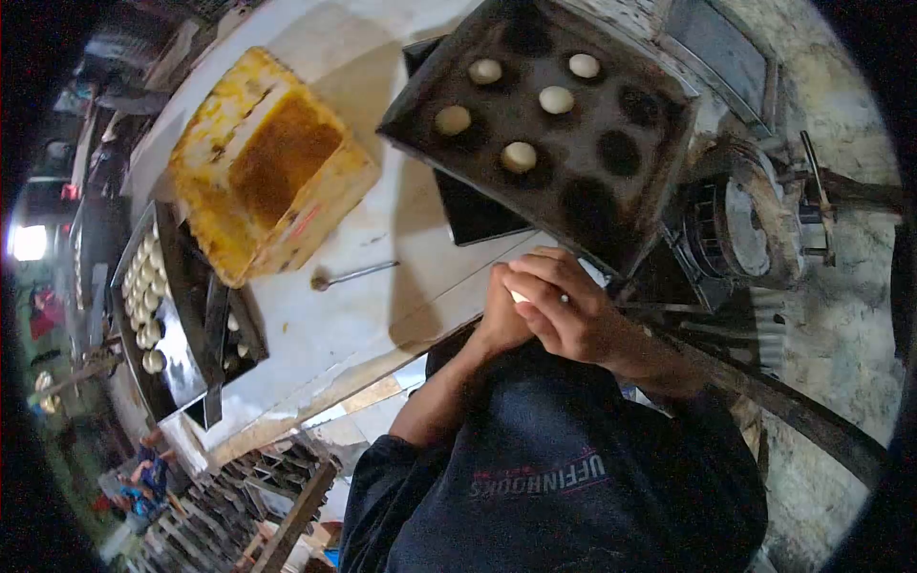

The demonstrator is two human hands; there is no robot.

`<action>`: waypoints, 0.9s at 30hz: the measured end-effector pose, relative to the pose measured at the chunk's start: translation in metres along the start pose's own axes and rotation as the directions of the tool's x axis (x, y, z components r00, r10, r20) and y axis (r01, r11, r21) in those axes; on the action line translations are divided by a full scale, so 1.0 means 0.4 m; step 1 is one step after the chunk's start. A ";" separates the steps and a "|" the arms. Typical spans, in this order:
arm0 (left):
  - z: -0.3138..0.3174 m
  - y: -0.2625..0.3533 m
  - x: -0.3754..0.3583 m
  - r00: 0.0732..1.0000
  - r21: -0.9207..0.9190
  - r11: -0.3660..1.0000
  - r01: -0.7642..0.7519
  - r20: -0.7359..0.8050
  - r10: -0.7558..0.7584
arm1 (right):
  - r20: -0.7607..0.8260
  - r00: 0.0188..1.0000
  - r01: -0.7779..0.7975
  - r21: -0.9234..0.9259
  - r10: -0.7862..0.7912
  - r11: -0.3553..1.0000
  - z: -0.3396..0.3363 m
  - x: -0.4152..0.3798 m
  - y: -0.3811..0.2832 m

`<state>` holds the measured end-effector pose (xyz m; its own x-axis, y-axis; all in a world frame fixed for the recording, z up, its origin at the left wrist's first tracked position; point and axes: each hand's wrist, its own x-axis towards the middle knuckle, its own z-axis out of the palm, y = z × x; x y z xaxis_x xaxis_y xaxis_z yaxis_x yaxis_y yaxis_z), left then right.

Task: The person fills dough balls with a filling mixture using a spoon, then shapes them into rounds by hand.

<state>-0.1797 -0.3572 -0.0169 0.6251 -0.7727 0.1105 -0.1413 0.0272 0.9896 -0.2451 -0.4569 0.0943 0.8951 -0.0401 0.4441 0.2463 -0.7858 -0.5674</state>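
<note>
My two hands are cupped together just above my chest, in front of the near edge of the dark baking tray (659, 191). Between them a pale dough ball (519, 297) shows only in part. My left hand (502, 320) is wrapped round it from the left and below. Over the top lies my right hand (565, 304), its fingers curled across the ball and the other hand. Several round dough balls (556, 99) sit apart on the tray, among dark round marks.
Left of the tray, a yellow-stained square container (315, 215) stands on the white table (344, 315). A thin-handled tool (358, 274) lies near it. Farther left, a metal tray (181, 353) holds many dough balls. At right are a round metal device (750, 215) and a rough wall (841, 95).
</note>
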 end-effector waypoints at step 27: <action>-1.544 0.040 -0.180 0.680 0.579 0.356 0.733 -0.630 -0.375 | -0.308 0.945 -0.185 -0.242 0.105 0.953 0.306 0.300 -0.124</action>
<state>0.2472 0.0906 0.0478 0.9617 -0.1358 -0.2383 -0.0364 -0.9243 0.3799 -0.1044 -0.3470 0.0907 0.7575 -0.3112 0.5739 -0.0209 -0.8902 -0.4551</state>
